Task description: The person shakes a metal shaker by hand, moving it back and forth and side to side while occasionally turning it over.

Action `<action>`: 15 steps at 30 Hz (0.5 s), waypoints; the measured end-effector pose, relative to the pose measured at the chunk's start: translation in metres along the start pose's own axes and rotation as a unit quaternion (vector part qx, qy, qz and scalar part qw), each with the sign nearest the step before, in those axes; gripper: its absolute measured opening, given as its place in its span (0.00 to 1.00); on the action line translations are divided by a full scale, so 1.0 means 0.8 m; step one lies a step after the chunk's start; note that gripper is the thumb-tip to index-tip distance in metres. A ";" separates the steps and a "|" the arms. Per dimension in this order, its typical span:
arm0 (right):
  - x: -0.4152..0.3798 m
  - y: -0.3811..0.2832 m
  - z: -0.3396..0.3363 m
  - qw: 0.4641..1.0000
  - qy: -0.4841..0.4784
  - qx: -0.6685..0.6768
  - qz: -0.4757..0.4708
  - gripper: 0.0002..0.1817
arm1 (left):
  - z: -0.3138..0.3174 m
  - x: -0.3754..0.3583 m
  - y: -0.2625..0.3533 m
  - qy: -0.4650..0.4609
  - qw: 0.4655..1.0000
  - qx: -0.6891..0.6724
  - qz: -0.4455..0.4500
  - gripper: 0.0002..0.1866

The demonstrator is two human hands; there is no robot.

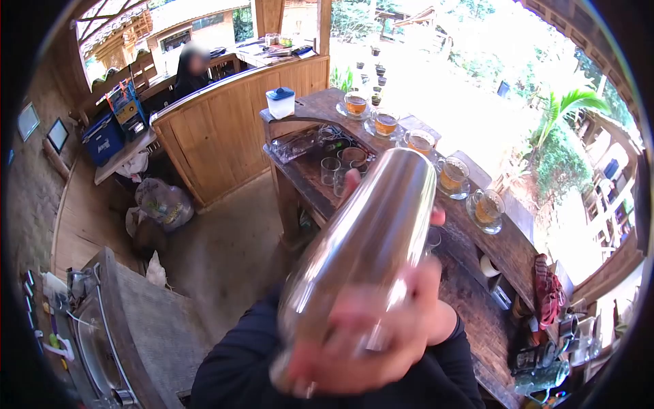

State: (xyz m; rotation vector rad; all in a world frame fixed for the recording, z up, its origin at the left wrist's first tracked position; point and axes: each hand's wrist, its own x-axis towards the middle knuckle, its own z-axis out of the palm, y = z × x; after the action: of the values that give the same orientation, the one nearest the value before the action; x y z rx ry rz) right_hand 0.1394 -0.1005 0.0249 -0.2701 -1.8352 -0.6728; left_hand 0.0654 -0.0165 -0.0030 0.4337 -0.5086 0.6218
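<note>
A tall silver cocktail shaker fills the middle of the head view, tilted, with its flat end up and away from me. Its near end is smeared by motion. My right hand is closed around the near, lower part, fingers blurred. My left hand is mostly hidden behind the shaker; only fingertips show at its two sides, gripping it. Beyond it, glass cups of amber drink, such as this cup, stand on saucers along the raised counter shelf.
Several drinking glasses sit on the lower wooden counter. A lidded plastic container stands at the shelf's left end. A red cloth hangs at the right. Behind a wooden partition is another person. A filled plastic bag lies on the floor.
</note>
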 end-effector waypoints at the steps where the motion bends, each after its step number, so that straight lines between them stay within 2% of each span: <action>1: -0.002 -0.005 -0.001 0.989 0.047 0.035 -0.134 0.17 | 0.001 -0.003 -0.004 -0.043 0.999 0.020 0.017 0.35; 2: -0.004 0.002 0.002 0.989 0.047 0.036 -0.135 0.17 | -0.006 -0.003 -0.002 -0.065 0.997 0.030 0.023 0.34; 3: -0.009 0.018 0.010 0.995 0.044 0.037 -0.076 0.16 | -0.017 -0.005 0.005 -0.046 0.999 0.024 0.014 0.34; 5: -0.025 0.057 0.032 0.997 0.038 0.037 0.049 0.15 | -0.039 -0.003 0.021 0.057 0.998 -0.009 0.002 0.33; 6: -0.032 0.071 0.040 0.993 0.033 0.038 0.110 0.14 | -0.052 -0.004 0.022 0.093 0.995 -0.015 0.021 0.32; 7: -0.035 0.075 0.044 0.984 0.028 0.039 0.171 0.15 | -0.079 -0.002 0.013 0.140 0.986 -0.007 0.093 0.31; 8: -0.032 0.067 0.040 0.982 0.054 0.050 0.171 0.13 | -0.085 -0.002 0.007 0.167 0.976 0.001 0.138 0.31; 9: -0.026 0.057 0.033 0.981 0.082 0.059 0.167 0.12 | -0.057 -0.003 0.007 0.164 0.978 0.008 0.129 0.30; 10: -0.019 0.051 0.027 0.982 0.084 0.058 0.159 0.12 | -0.025 -0.005 0.012 0.131 0.989 0.031 0.064 0.30; 11: -0.014 0.041 0.019 0.994 0.088 0.056 0.034 0.09 | 0.007 -0.003 0.014 0.088 0.992 0.087 0.008 0.29; 12: -0.012 0.031 0.012 0.991 0.089 0.056 -0.088 0.09 | 0.005 0.001 0.026 -0.003 0.998 -0.002 -0.065 0.30; 13: -0.012 0.026 0.009 0.973 0.090 0.056 -0.208 0.11 | 0.010 -0.005 0.002 0.039 0.997 0.005 0.064 0.32; 14: -0.021 0.030 0.012 0.972 0.090 0.057 -0.207 0.11 | 0.004 -0.001 0.011 0.001 0.997 0.058 0.047 0.32; 15: -0.041 0.040 0.016 0.995 0.066 0.057 -0.053 0.11 | -0.008 0.006 0.026 -0.036 0.993 0.111 0.029 0.32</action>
State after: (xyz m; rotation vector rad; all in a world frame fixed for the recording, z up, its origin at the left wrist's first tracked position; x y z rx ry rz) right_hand 0.1571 -0.0631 0.0017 -0.0522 -1.7633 -0.6396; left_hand 0.0576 0.0040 -0.0005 0.6549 -0.5246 0.7234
